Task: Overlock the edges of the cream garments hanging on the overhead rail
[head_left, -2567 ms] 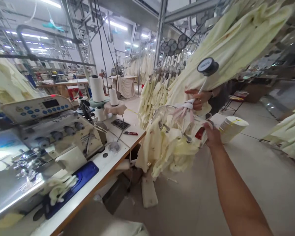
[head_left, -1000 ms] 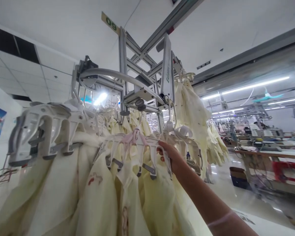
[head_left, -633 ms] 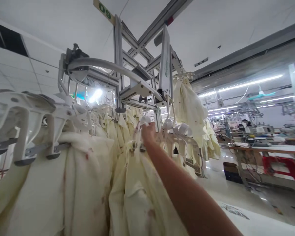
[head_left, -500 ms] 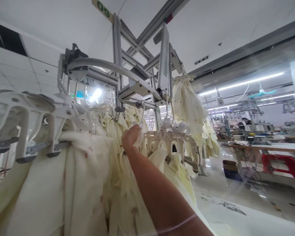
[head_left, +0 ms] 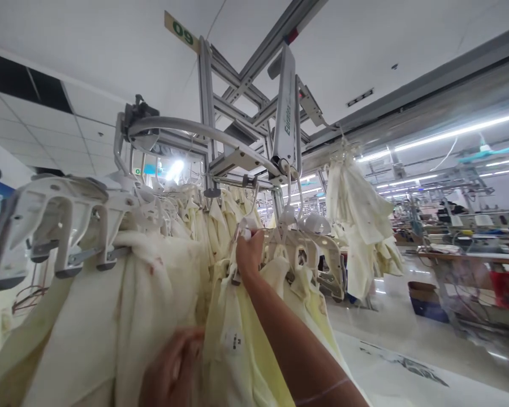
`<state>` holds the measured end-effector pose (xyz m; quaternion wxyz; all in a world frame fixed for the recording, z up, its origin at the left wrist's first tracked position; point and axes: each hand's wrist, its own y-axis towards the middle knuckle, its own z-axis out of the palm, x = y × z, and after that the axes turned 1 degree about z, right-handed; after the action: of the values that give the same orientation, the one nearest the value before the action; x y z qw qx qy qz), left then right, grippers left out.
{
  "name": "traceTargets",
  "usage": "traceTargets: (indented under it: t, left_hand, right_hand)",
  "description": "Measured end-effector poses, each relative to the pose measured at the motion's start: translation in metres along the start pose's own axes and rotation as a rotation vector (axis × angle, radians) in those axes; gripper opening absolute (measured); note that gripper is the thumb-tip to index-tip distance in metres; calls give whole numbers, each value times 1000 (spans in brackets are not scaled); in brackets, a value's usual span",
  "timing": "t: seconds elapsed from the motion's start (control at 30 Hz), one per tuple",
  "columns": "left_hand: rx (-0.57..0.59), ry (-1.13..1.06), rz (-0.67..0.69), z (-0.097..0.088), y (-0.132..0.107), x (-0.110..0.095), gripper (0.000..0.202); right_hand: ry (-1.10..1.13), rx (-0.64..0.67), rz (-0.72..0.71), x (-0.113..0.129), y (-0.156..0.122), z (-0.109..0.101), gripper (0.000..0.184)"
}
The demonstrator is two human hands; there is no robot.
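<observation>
My right hand [head_left: 249, 251] is raised to the overhead rail and closed around the top of a white plastic hanger [head_left: 245, 225], just below its hook. From that hanger hangs a pale yellow garment [head_left: 227, 316] with a small white label marked M. Low in the middle, my left hand [head_left: 172, 367] is blurred by motion beside the garment; I cannot make out whether its fingers touch the cloth. Left of it a cream garment [head_left: 152, 294] with reddish spots hangs from a large clamp hanger [head_left: 106, 226]. Another clamp hanger [head_left: 309, 243] with pale cloth is right of my right hand.
A metal rail frame [head_left: 207, 124] with a curved tube [head_left: 186, 125] and a 09 sign [head_left: 180, 31] stands overhead. More pale garments [head_left: 358, 220] hang at the right. Beyond are a sewing table [head_left: 479, 255] and a box [head_left: 426, 299] on the floor.
My left hand has come into view at the lower middle. My right hand has closed at the hanger top, and the labelled garment has come forward. The view has shifted slightly left.
</observation>
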<state>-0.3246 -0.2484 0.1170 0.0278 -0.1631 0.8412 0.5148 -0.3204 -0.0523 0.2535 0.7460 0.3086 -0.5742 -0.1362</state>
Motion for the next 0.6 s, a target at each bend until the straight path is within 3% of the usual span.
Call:
traceTargets:
  t: [0.07,0.13,0.23,0.3,0.4,0.6]
  left_hand:
    - [-139,83,-10,3,71,-10,34]
    - [-203,210,18,10,164,-17,35]
    - [-98,288,85,28,300,-15,35]
    - [-34,342,96,41,362,-7,37]
    - [5,419,55,59,404,7,40]
    - [50,559,-17,79,401,25,32]
  right_hand:
    - [25,21,-21,7,18,0,23]
    - [46,51,-44,7,37,-1,26]
    - [61,93,-90,-3,59,-9,26]
    - [59,121,-126,-12,67,-17,26]
    - [31,152,-164,-23,76,-29,27]
    - [-70,209,-211,-27,78,-32,29]
